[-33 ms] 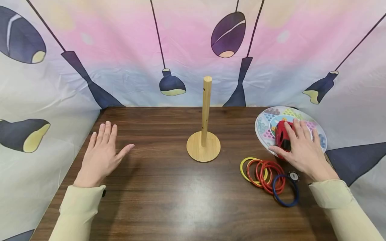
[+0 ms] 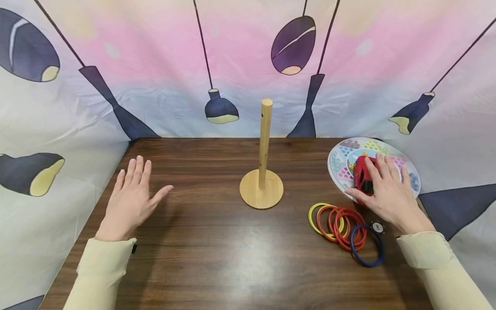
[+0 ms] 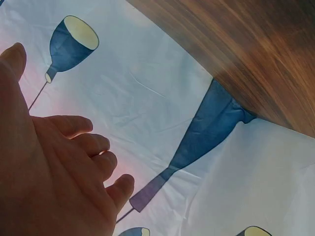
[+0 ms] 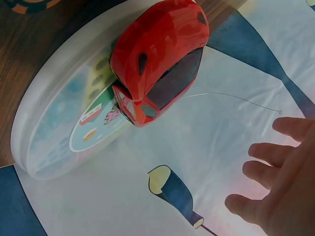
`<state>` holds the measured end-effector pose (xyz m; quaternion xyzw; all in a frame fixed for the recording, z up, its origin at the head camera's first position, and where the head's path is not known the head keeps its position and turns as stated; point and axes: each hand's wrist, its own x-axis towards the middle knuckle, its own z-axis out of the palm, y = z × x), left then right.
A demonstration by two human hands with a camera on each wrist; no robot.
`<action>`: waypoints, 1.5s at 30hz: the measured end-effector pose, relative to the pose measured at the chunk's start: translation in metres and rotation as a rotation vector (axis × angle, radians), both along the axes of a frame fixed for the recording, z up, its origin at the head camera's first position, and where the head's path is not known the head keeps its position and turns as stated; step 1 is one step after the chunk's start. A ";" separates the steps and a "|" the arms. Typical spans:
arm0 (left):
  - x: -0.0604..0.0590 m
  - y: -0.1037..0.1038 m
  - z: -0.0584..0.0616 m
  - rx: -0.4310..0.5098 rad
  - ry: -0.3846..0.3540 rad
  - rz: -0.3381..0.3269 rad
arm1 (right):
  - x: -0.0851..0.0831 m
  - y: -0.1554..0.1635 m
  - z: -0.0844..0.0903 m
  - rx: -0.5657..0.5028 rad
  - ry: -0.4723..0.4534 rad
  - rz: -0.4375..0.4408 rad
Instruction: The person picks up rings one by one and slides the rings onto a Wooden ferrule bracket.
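Note:
My left hand [image 2: 131,193] lies flat on the dark wooden table [image 2: 201,249] at its left side, fingers straight and holding nothing; the left wrist view shows the palm [image 3: 54,167] against the printed cloth. My right hand [image 2: 387,191] reaches over a red toy car [image 2: 361,172] that sits on a round, patterned white plate [image 2: 336,170] at the right edge. Its fingers are straight and spread. In the right wrist view the fingers [image 4: 268,157] stand apart from the car [image 4: 157,59] on the plate [image 4: 54,113].
A wooden peg [image 2: 265,137] on a round base [image 2: 261,191] stands mid-table. In front of the plate lie a yellow ring [image 2: 312,215], red rings [image 2: 346,224], a blue ring [image 2: 368,259] and a small black chip [image 2: 377,226]. Printed cloth [image 2: 240,64] surrounds the table.

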<state>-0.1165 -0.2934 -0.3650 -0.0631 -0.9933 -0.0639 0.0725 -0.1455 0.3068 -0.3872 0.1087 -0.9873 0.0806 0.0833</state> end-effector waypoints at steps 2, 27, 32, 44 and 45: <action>-0.002 0.003 -0.001 -0.001 -0.003 -0.003 | 0.000 0.000 0.000 -0.006 0.000 0.000; -0.032 0.166 -0.090 0.272 -0.441 -0.177 | 0.135 -0.046 -0.041 -0.115 -0.628 -0.278; -0.034 0.173 -0.095 0.267 -0.393 -0.142 | 0.137 -0.047 -0.048 -0.145 -0.631 -0.311; -0.038 0.179 -0.092 0.189 -0.282 -0.143 | 0.135 -0.051 -0.048 -0.184 -0.514 -0.339; -0.039 0.179 -0.092 0.190 -0.276 -0.154 | 0.135 -0.051 -0.048 -0.185 -0.511 -0.344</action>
